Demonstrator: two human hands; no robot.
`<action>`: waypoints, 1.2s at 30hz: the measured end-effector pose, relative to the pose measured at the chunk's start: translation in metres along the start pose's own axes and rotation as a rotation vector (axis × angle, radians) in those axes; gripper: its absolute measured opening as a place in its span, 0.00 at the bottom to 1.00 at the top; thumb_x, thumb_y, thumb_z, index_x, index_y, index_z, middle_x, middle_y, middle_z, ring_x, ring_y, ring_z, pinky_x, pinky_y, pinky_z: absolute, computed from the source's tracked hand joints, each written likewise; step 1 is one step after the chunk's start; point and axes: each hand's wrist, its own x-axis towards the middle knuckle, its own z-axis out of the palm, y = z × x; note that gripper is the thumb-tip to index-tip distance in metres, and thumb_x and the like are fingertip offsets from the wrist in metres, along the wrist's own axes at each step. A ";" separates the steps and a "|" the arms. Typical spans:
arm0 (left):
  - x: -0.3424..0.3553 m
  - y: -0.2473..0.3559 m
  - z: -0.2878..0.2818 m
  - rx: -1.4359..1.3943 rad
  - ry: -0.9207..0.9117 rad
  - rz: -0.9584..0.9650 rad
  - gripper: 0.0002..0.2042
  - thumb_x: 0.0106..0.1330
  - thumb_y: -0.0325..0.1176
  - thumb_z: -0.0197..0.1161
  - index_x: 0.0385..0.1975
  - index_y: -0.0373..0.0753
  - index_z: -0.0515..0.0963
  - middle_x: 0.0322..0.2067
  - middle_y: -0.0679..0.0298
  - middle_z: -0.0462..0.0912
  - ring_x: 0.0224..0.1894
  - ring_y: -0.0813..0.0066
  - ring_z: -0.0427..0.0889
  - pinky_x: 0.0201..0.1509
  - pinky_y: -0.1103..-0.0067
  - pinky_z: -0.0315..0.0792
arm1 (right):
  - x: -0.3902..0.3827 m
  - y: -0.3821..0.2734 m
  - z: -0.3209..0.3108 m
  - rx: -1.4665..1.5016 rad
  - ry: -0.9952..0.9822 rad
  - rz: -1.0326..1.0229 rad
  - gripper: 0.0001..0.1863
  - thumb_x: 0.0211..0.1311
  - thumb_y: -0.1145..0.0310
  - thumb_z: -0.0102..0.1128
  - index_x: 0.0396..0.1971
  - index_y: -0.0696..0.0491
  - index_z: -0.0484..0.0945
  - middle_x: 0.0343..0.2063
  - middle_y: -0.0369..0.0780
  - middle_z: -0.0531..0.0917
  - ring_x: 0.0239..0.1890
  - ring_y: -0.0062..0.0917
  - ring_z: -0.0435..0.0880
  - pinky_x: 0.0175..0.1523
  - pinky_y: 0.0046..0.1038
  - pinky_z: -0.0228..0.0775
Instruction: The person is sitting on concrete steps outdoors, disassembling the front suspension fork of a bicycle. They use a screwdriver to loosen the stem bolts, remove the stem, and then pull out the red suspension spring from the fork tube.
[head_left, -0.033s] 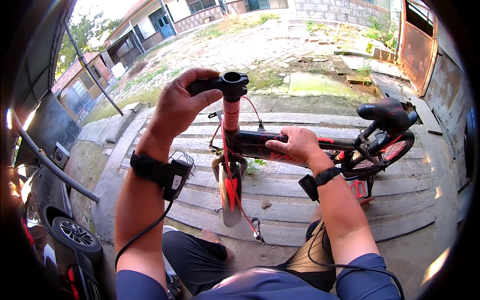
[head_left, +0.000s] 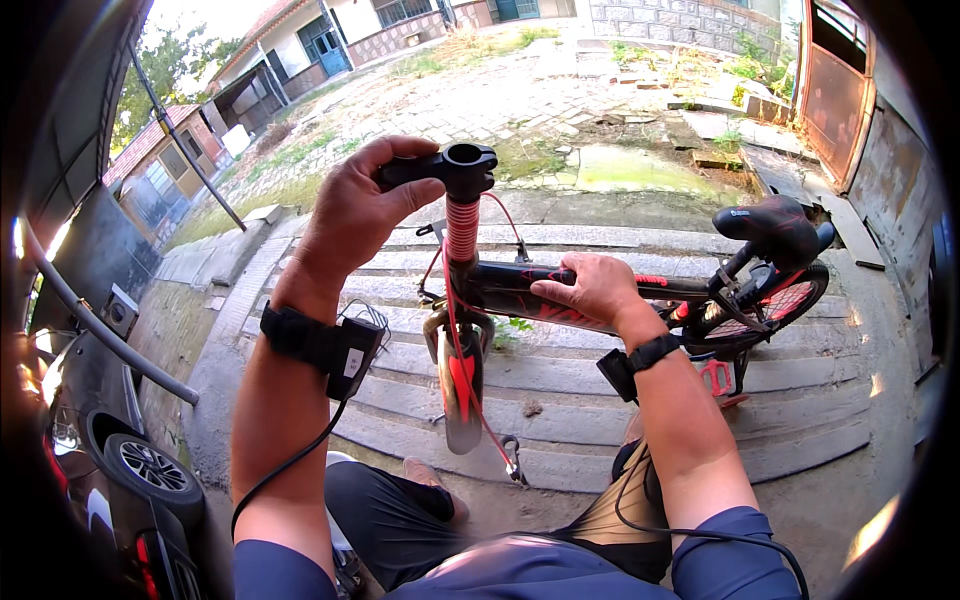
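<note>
A black and red bicycle without a handlebar stands in front of me, its saddle (head_left: 768,226) off to the right. My left hand (head_left: 362,205) pinches the front of the black stem (head_left: 468,168) between thumb and fingers. Below the stem is a stack of red spacers (head_left: 461,230) on the steering tube. My right hand (head_left: 598,290) is closed over the top tube (head_left: 505,284), with its fingertips partly hidden behind the tube. Under the head of the frame sits a black and red front fender (head_left: 461,395). A red cable hangs beside it, ending in a small metal fitting (head_left: 514,465).
Long stone slabs (head_left: 560,415) lie under the bicycle. A parked dark car (head_left: 90,400) and a slanting grey pole (head_left: 110,340) are at the left. A rusty metal door (head_left: 836,90) is at the far right. Cables run from the black wrist straps along my arms.
</note>
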 end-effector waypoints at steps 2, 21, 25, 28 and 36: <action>0.002 -0.004 -0.005 -0.073 -0.009 -0.011 0.18 0.61 0.27 0.72 0.52 0.37 0.79 0.40 0.69 0.83 0.43 0.84 0.78 0.51 0.84 0.72 | 0.000 -0.001 0.000 0.005 -0.002 0.001 0.42 0.50 0.21 0.50 0.31 0.51 0.81 0.31 0.46 0.84 0.39 0.44 0.84 0.41 0.43 0.73; -0.025 0.001 0.049 0.565 0.495 0.312 0.15 0.57 0.31 0.75 0.42 0.36 0.80 0.34 0.64 0.83 0.34 0.79 0.80 0.40 0.81 0.76 | 0.000 -0.004 -0.001 -0.015 -0.002 0.023 0.37 0.51 0.25 0.56 0.31 0.50 0.83 0.30 0.45 0.85 0.37 0.42 0.85 0.42 0.42 0.75; -0.019 0.004 0.045 0.574 0.435 0.398 0.14 0.54 0.31 0.76 0.38 0.37 0.81 0.33 0.61 0.81 0.33 0.69 0.82 0.38 0.77 0.75 | 0.001 -0.001 -0.002 -0.020 -0.019 0.032 0.37 0.52 0.25 0.56 0.31 0.50 0.83 0.30 0.46 0.85 0.37 0.42 0.85 0.42 0.42 0.74; -0.010 -0.007 0.014 0.254 0.230 0.226 0.14 0.57 0.31 0.75 0.42 0.38 0.81 0.35 0.66 0.84 0.36 0.78 0.81 0.40 0.81 0.76 | 0.002 -0.004 -0.002 -0.005 -0.022 0.019 0.37 0.52 0.25 0.56 0.31 0.50 0.83 0.30 0.46 0.85 0.37 0.42 0.85 0.43 0.41 0.74; 0.004 -0.007 0.002 0.043 0.139 0.143 0.16 0.59 0.29 0.74 0.46 0.36 0.80 0.34 0.70 0.84 0.34 0.86 0.79 0.40 0.87 0.75 | 0.003 -0.003 0.001 -0.006 -0.008 0.016 0.37 0.52 0.26 0.56 0.31 0.51 0.83 0.30 0.46 0.85 0.37 0.42 0.85 0.42 0.41 0.74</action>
